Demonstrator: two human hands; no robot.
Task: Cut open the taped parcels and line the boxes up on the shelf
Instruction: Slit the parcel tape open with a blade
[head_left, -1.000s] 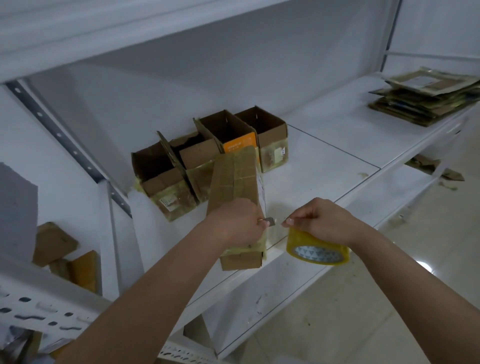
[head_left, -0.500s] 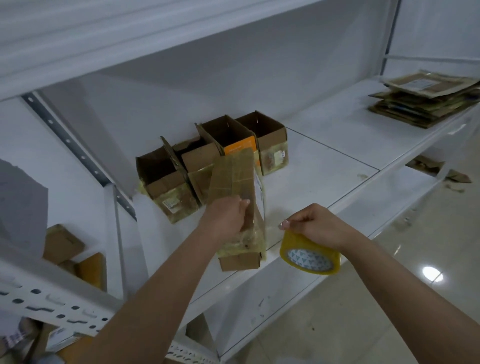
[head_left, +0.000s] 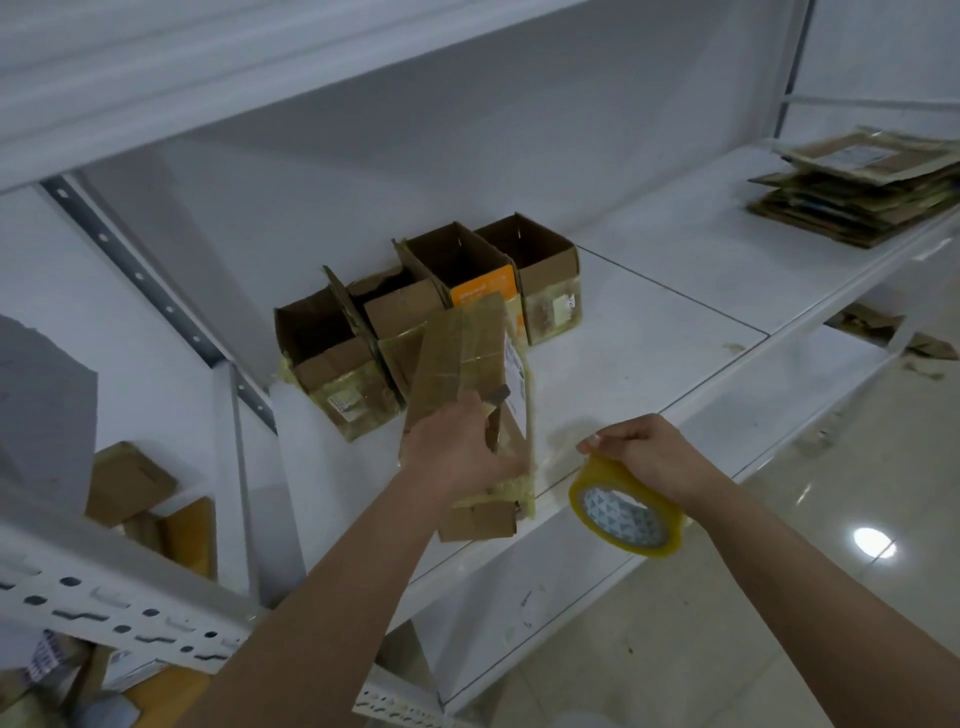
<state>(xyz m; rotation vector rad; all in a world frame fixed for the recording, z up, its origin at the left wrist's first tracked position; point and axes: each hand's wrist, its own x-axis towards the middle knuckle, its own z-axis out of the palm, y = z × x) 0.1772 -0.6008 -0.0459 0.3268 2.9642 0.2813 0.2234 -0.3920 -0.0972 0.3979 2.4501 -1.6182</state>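
Slitting the taped parcel at the shelf's front edge

The left hand (head_left: 457, 452) is curled round a small dark blade (head_left: 496, 415) and rests on the taped parcel (head_left: 467, 384), which lies near the front edge of the shelf (head_left: 649, 332), its far end close to the four opened boxes (head_left: 431, 312). The right hand (head_left: 649, 457) grips a yellow tape roll (head_left: 626, 512) clear of the parcel. Best run the blade shallow along the tape seam, away from the body; the parcel is unbraced and may skid.
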